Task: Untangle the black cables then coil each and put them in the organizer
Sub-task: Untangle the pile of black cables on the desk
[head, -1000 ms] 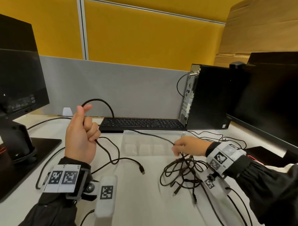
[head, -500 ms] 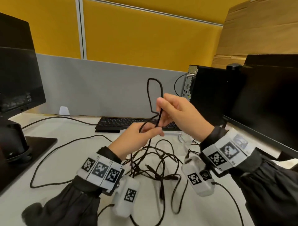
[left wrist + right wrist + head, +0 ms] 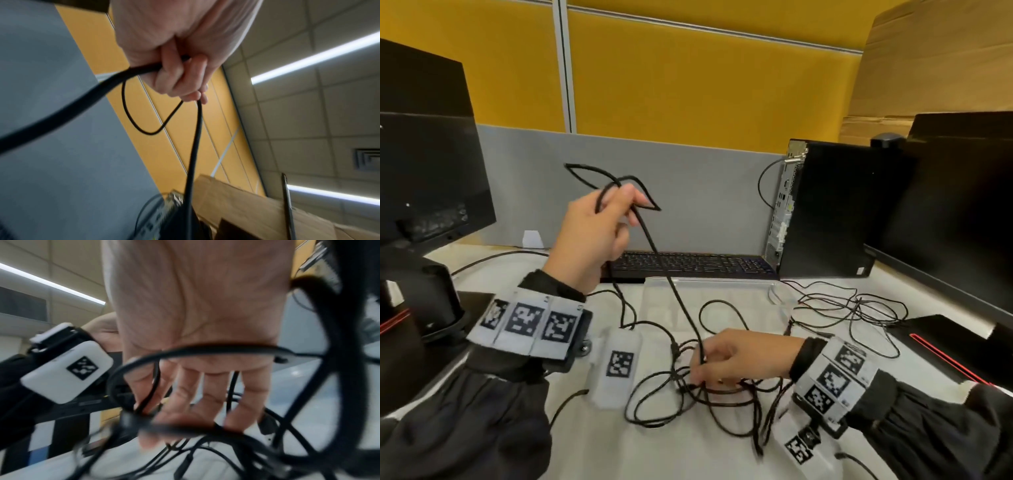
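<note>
The left hand (image 3: pixel 592 236) is raised above the desk (image 3: pixel 571 442), fingers curled round a black cable (image 3: pixel 674 284); two small loops of it stick out above the fist, and the left wrist view shows the same fist (image 3: pixel 174 53) closed on the cable (image 3: pixel 193 146) with one loop hanging below the knuckles. From that fist the cable runs down and to the right, straight into the tangle (image 3: pixel 705 394) of black cables lying on the desk in front of the person. The right hand (image 3: pixel 736 356) is low on the tangle, palm down, fingertips pinching the cable where it meets the heap. In the right wrist view the right hand (image 3: pixel 197 337) has its fingers (image 3: pixel 211 395) spread downward among the strands (image 3: pixel 205 350), with one strand held between thumb and forefinger; the picture is blurred, so the exact grip is hard to read. The organizer (image 3: pixel 712 294), a clear tray, lies on the desk just behind the tangle and in front of the keyboard (image 3: pixel 688 265); some strands lie over its near edge. More thin cables (image 3: pixel 852 308) trail on the desk to the right, near a computer tower (image 3: pixel 825 209) and a monitor (image 3: pixel 945 212). Another monitor (image 3: pixel 424 154) stands at the left.
</note>
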Motion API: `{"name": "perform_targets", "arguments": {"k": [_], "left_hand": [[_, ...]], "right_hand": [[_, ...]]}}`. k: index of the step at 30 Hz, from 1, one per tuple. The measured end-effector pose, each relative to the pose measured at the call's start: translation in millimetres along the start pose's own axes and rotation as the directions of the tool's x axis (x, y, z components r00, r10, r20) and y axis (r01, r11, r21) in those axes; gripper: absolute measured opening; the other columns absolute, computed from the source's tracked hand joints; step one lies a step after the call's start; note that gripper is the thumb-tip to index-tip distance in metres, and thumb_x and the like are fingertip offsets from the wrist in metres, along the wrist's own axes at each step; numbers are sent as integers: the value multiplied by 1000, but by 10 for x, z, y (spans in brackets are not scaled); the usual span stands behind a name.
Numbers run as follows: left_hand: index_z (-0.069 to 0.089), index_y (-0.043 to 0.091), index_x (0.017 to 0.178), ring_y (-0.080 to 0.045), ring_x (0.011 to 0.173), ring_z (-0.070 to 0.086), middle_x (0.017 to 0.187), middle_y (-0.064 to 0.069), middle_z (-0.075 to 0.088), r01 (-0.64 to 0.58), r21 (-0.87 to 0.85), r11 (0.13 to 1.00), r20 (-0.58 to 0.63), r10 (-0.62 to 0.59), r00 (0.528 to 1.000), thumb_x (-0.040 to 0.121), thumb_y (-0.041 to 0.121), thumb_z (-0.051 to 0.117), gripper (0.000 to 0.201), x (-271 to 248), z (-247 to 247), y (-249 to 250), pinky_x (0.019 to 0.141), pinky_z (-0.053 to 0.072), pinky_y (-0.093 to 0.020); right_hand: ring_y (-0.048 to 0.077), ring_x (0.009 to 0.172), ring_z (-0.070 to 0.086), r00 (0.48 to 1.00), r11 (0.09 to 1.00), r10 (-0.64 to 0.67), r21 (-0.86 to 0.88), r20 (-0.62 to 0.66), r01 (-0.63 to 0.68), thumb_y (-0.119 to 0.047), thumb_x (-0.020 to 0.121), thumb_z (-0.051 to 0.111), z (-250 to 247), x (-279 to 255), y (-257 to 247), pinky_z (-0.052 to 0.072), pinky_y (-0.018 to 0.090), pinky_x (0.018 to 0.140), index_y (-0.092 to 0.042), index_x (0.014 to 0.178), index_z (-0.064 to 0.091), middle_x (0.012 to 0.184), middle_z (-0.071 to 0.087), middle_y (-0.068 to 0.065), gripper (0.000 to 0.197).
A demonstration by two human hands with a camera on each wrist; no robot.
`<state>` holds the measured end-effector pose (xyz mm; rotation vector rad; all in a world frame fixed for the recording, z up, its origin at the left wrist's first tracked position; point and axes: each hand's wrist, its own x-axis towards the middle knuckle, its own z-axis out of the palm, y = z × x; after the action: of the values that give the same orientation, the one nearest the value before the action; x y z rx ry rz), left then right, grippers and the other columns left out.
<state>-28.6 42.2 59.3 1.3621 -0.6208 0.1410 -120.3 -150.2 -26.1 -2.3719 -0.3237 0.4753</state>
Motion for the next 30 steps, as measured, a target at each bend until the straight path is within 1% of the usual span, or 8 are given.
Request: {"name": "perform_targets", "arguments": {"k": [5,8,12,15,19,23,27,30], "left_hand": [[57,22,81,-2,39,31,63,7,44,-61,-112,992,-260,29,965,99,30,41,26,99,-285,210,38,20,-17],[54,22,79,-1,38,31,62,7,41,-63,-117,991,-282,28,959,100,29,39,27,155,-351,294,36,21,-16],[52,20,73,-11,46,38,64,0,42,210,372,904,-156,-162,974,99,32,38,32,227,-363,86,43,27,-21],[52,15,67,-15,53,42,60,-2,48,214,669,712,-94,-205,974,99,31,39,38,128,-173,-53,49,30,-24],[53,10,86,-6,40,49,57,5,65,231,361,903,167,-306,937,99,30,38,28,-186,374,-39,34,27,-14],[60,10,90,-5,40,41,73,0,68,139,396,908,417,-312,853,87,49,55,40,-409,776,-9,38,29,-11],[65,2,67,5,38,40,49,11,55,28,470,882,479,-282,831,85,30,64,33,-466,850,-10,42,28,-5],[64,6,72,0,33,33,61,2,64,110,397,911,451,-298,841,88,14,55,20,-441,785,64,37,25,-10]], "right_hand": [[6,61,50,983,924,177,-334,-55,-185,-29,92,52,-121,-121,384,42,21,65,-30,63,52,64,57,-10,29],[3,59,51,938,934,190,-241,-289,-263,-24,97,44,-175,-249,519,44,19,66,-27,67,56,68,62,-6,32],[-3,41,42,799,991,135,77,-586,-111,-25,96,50,-415,-501,400,36,11,50,-20,67,55,45,50,-16,30],[1,60,48,767,997,79,30,-636,-78,-38,93,50,-554,-564,262,38,12,60,-16,76,57,66,54,-11,29],[13,75,48,776,991,71,-47,-626,-129,-39,101,28,-655,-442,78,41,29,75,-15,86,48,82,50,2,34],[21,71,44,784,958,-3,-227,-621,-176,-29,102,32,-661,-342,-155,38,38,71,-23,73,33,75,46,2,29],[30,86,56,767,952,0,-234,-642,-196,-26,101,35,-645,-295,-234,46,44,82,-14,91,44,93,59,12,18],[24,78,57,763,966,43,-169,-645,-198,-26,102,32,-626,-289,-147,49,37,73,-4,102,51,89,60,10,29]]}}
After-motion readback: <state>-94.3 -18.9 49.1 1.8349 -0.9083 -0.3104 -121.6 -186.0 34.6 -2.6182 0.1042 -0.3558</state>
